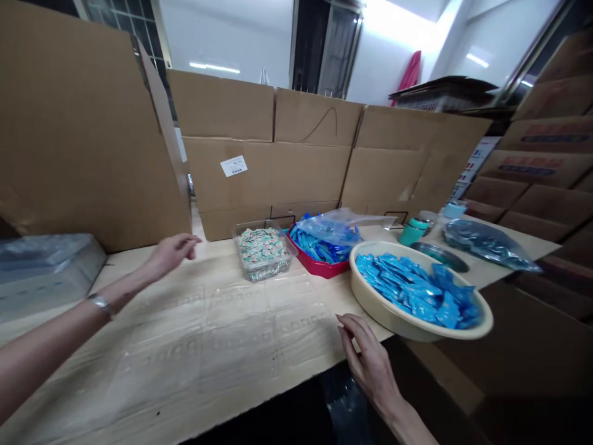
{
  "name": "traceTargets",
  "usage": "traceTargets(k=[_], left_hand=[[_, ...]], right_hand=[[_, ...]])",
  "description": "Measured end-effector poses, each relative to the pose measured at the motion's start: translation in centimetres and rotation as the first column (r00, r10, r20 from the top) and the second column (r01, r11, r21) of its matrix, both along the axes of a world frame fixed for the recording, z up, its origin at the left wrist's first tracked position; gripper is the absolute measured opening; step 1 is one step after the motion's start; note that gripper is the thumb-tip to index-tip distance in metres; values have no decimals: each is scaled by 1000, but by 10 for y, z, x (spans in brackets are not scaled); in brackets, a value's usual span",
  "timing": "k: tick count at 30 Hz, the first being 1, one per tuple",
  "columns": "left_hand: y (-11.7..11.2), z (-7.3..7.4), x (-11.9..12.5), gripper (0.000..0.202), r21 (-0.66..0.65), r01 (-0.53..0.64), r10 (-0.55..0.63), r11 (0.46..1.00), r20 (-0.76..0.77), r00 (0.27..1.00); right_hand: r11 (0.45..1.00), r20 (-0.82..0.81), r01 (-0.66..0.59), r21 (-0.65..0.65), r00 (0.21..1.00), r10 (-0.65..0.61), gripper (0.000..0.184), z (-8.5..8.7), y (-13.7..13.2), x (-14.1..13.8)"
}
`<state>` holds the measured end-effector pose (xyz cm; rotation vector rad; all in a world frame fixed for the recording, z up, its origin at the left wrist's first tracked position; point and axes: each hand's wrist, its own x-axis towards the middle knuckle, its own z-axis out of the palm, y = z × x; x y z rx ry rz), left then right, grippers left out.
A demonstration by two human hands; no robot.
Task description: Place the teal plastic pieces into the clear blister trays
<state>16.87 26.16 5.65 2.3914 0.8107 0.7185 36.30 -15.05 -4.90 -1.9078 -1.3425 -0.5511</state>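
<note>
From the head view, my left hand [172, 254] hangs over the far side of the table [74, 389], fingers loosely curled and thumb not pressed on anything I can see, so it looks empty. My right hand [368, 358] is at the near edge, fingertips slightly apart and pointing inward, and I see nothing in its grip either; whether it brushes the tabletop I cannot tell. Between my two hands lie the clear plastic pieces [241, 340], flat and side by side in rows, with neither hand clearly on them. Just beyond my right hand and off to its right stands the cream basin [393, 322], heaped with blue packets [412, 287]. To the right of my left hand, well apart from it, is the clear tub [266, 270] of small pale and green pieces [262, 244], with the red tray [319, 267] close on its right. I judge the step in hand to be a gap between grips, the flat plastic already laid out. A grip from here would call for wider fingers, and a light touch so the thin pieces don't slide
</note>
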Motion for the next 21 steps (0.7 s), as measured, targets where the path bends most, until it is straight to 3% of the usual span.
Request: traceTargets(k=[3,6,11,15,18,21], left_hand=[[-49,-18,69,34,-11,278,-278,960,5,961],[-85,-34,122,32,75,415,-414,907,-33,910],[-128,-47,166,26,411,513,-525,754,-95,846],[-172,-48,193,25,456,589,-641,667,-52,766],[-198,-44,223,28,371,635,-665,678,-60,745],[-197,-36,254,29,269,555,-524,787,-182,832]], right_hand=[[1000,2,10,19,1000,-10,27,-9,-23,6],[1000,14,12,18,1000,-12,27,-18,-46,11],[997,25,77,-16,997,-76,29,-24,-81,13],[992,24,126,-4,992,-126,29,-18,-96,12],[993,55,120,2,991,-120,30,-16,-96,8],[999,117,45,-14,992,-43,32,-25,-93,3]])
